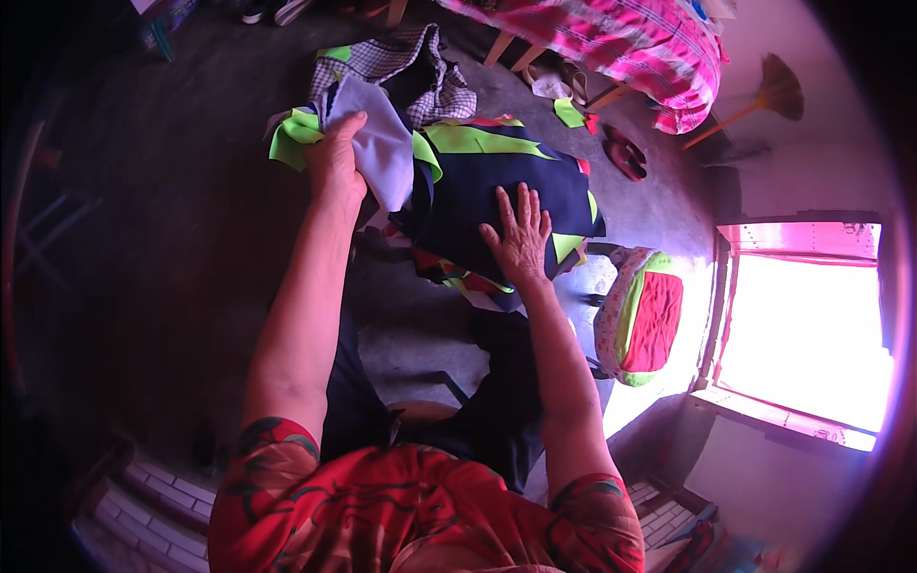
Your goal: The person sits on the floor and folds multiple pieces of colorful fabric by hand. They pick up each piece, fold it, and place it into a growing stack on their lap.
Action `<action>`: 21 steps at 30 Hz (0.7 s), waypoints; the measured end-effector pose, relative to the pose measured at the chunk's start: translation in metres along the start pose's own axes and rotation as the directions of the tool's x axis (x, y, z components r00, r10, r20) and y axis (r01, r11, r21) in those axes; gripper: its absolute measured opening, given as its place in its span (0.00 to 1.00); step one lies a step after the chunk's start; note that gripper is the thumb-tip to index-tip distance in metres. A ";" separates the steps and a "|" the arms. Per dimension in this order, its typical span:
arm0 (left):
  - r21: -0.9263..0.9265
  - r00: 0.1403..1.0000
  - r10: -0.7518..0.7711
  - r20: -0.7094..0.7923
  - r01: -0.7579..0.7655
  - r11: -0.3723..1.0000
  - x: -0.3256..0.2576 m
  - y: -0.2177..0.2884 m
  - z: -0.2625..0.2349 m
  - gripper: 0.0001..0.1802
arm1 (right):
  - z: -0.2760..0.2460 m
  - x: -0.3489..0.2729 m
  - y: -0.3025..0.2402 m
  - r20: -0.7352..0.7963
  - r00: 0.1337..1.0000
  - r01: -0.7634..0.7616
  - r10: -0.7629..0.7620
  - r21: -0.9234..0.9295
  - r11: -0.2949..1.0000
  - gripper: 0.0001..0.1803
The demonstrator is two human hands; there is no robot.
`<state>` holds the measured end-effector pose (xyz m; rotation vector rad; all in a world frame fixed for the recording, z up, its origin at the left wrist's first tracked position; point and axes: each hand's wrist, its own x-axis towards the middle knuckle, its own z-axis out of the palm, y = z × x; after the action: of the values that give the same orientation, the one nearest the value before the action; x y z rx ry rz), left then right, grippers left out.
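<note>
My left hand point(334, 164) is closed round a pale grey piece of fabric point(384, 153), thumb on top. A lime green scrap point(291, 143) sticks out on the left side of that hand. Fingers spread, my right hand point(522, 235) lies flat on a dark navy piece of fabric point(460, 196). This navy piece tops a heap of cloth scraps in front of me, with a lime green strip point(487, 141) along its far edge. Red and green scraps show from under the heap; what supports it is hidden. Beyond my left hand lies a checked cloth point(451, 94).
A seat with a red and green patchwork cover point(651, 320) stands at the right, near a bright window point(802, 320). A table with a pink checked cloth point(611, 29) is at the far side. A broom point(778, 91), a dark red shoe point(626, 155) and a green scrap point(568, 113) lie beyond.
</note>
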<state>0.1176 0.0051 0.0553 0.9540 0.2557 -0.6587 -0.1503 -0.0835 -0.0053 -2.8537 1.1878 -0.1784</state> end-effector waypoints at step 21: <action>0.274 0.690 -0.302 0.657 0.155 0.949 -0.048 -0.037 0.018 0.31 | -0.049 -0.012 -0.055 -0.055 0.905 0.004 0.422 0.993 0.119 0.15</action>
<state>0.0555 -0.0047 0.0635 0.7996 -0.3838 -1.2534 -0.1259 -0.0357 0.0471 -1.3988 0.8920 -1.0353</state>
